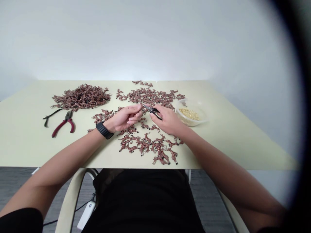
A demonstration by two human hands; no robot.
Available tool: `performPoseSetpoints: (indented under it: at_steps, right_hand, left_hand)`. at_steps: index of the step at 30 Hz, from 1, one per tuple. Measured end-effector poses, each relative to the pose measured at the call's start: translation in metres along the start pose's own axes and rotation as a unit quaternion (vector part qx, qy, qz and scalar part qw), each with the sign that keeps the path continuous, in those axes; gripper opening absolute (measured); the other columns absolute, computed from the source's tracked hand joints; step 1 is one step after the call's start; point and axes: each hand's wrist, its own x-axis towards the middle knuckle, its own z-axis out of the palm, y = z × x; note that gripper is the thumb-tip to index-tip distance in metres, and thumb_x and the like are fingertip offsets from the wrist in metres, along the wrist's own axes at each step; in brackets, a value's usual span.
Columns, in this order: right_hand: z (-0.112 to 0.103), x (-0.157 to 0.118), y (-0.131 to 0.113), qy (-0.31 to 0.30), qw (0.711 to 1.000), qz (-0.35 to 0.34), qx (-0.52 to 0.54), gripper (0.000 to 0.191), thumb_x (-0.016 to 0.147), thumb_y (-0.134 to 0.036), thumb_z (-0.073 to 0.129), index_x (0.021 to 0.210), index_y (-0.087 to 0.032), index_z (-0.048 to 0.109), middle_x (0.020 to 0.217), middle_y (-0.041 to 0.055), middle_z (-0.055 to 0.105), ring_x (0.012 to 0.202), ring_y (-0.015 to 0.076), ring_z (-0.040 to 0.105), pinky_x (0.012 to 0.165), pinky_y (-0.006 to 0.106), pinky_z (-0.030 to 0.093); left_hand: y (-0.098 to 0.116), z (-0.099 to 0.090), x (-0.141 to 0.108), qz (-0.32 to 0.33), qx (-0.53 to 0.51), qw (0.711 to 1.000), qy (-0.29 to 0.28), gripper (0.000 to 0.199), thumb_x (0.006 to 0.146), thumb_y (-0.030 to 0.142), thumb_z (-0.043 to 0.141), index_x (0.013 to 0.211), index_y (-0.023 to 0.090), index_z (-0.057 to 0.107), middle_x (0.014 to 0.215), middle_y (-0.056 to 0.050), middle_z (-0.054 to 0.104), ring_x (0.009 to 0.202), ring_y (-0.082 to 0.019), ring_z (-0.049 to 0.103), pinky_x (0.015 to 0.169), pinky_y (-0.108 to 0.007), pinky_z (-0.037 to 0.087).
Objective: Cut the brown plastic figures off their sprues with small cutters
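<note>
Left fingertips (137, 108) pinched narrow, just beside the tool's tips, with anything between them too small to tell. Right fingers (155, 114) closed around one pair of small black-handled pliers (153, 111), held above the tabletop between both hands. Long axis slanting, metal tips aimed up and left toward the left fingertips, handles running down and right. Left hand (125, 119) and right hand (167, 120) only a narrow gap apart, one black watch (104, 130) on the left wrist.

Directly below and around both hands, dozens of small reddish-brown animal figurines (157, 149), loosely scattered and too many to count, reaching close to the near edge of the pale green table (24, 145). Farther left, one dense heap of the same figurines (81, 97), well apart from the left hand. Beyond the left wrist, one pair of red-handled pliers (63, 126), jaws toward the heap, and just beside it one thin black item (52, 115), its kind unclear.

Just past the right hand, one clear plastic bowl (191, 124) holding pale yellow beads (189, 114), its rim nearly touching the scattered figurines and well apart from the table's right edge.
</note>
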Motion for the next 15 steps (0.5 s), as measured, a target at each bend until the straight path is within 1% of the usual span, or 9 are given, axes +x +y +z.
performPoseSetpoints:
  at_steps: [3,6,8,9,10,11,12,14,15]
  right_hand:
    - [0.000,0.000,-0.003,-0.006,1.000,0.018,0.009,0.027,0.103,-0.047,0.049,0.107,-0.023,0.060,0.084,0.0037,0.064,0.071,0.0203,0.053,0.067,0.032,0.031]
    - [0.004,-0.001,-0.006,-0.014,0.998,0.049,0.031,0.029,0.104,-0.050,0.048,0.097,-0.023,0.057,0.074,0.0010,0.059,0.065,0.0185,0.050,0.063,0.031,0.031]
    - [0.009,-0.002,-0.008,-0.023,0.993,0.082,0.079,0.033,0.104,-0.052,0.047,0.090,-0.023,0.053,0.072,0.0003,0.056,0.063,0.0173,0.049,0.061,0.031,0.032]
    - [0.012,-0.002,-0.009,-0.027,0.988,0.103,0.116,0.034,0.104,-0.054,0.047,0.088,-0.024,0.052,0.072,0.0001,0.054,0.063,0.0166,0.047,0.059,0.030,0.032]
    - [0.014,-0.002,-0.010,-0.034,0.978,0.126,0.162,0.035,0.103,-0.054,0.047,0.086,-0.024,0.051,0.073,-0.0003,0.051,0.061,0.0154,0.045,0.057,0.029,0.031]
    - [0.015,-0.002,-0.011,-0.047,0.963,0.152,0.215,0.036,0.103,-0.055,0.047,0.085,-0.024,0.050,0.072,-0.0011,0.047,0.059,0.0142,0.040,0.053,0.027,0.029]
    - [0.016,-0.001,-0.012,-0.069,0.942,0.179,0.274,0.036,0.102,-0.055,0.048,0.086,-0.024,0.050,0.071,-0.0022,0.042,0.057,0.0130,0.034,0.050,0.026,0.025]
    - [0.013,0.000,-0.013,-0.128,0.884,0.226,0.388,0.036,0.101,-0.058,0.049,0.088,-0.024,0.050,0.070,-0.0045,0.032,0.054,0.0116,0.021,0.046,0.025,0.017]
    - [0.010,0.000,-0.014,-0.157,0.854,0.242,0.432,0.037,0.100,-0.059,0.051,0.088,-0.024,0.050,0.070,-0.0054,0.029,0.055,0.0114,0.017,0.046,0.025,0.014]
  left_hand:
    - [-0.003,0.001,0.000,0.013,0.036,0.999,0.005,0.040,0.102,0.030,0.064,0.139,0.015,0.064,0.068,0.004,0.048,0.047,-0.006,0.026,0.039,-0.019,0.019]
    - [-0.010,0.007,0.000,0.054,0.105,0.992,0.034,0.053,0.100,0.037,0.067,0.148,0.017,0.057,0.074,0.002,0.058,0.047,-0.005,0.030,0.042,-0.019,0.025]
    - [-0.016,0.009,0.000,0.092,0.191,0.975,0.065,0.061,0.101,0.042,0.064,0.155,0.018,0.051,0.077,0.001,0.063,0.048,-0.006,0.034,0.045,-0.020,0.030]
    - [-0.018,0.010,0.000,0.114,0.253,0.957,0.083,0.062,0.102,0.043,0.062,0.158,0.018,0.048,0.078,0.000,0.065,0.049,-0.007,0.037,0.046,-0.021,0.032]
    - [-0.020,0.008,0.000,0.141,0.325,0.929,0.102,0.062,0.103,0.042,0.060,0.159,0.018,0.047,0.078,-0.001,0.066,0.050,-0.008,0.040,0.049,-0.021,0.034]
    - [-0.020,0.005,0.000,0.173,0.402,0.891,0.119,0.061,0.104,0.040,0.058,0.160,0.018,0.046,0.078,-0.001,0.066,0.052,-0.009,0.042,0.051,-0.022,0.036]
    - [-0.020,0.001,0.000,0.205,0.478,0.844,0.132,0.058,0.105,0.037,0.056,0.159,0.018,0.047,0.077,-0.002,0.066,0.055,-0.010,0.044,0.054,-0.022,0.037]
    - [-0.018,-0.010,0.001,0.264,0.599,0.744,0.134,0.054,0.104,0.028,0.054,0.157,0.020,0.051,0.077,-0.002,0.064,0.058,-0.012,0.043,0.058,-0.024,0.036]
    - [-0.016,-0.015,0.001,0.279,0.639,0.706,0.125,0.052,0.103,0.025,0.054,0.155,0.020,0.055,0.077,-0.003,0.063,0.059,-0.013,0.042,0.058,-0.025,0.035]
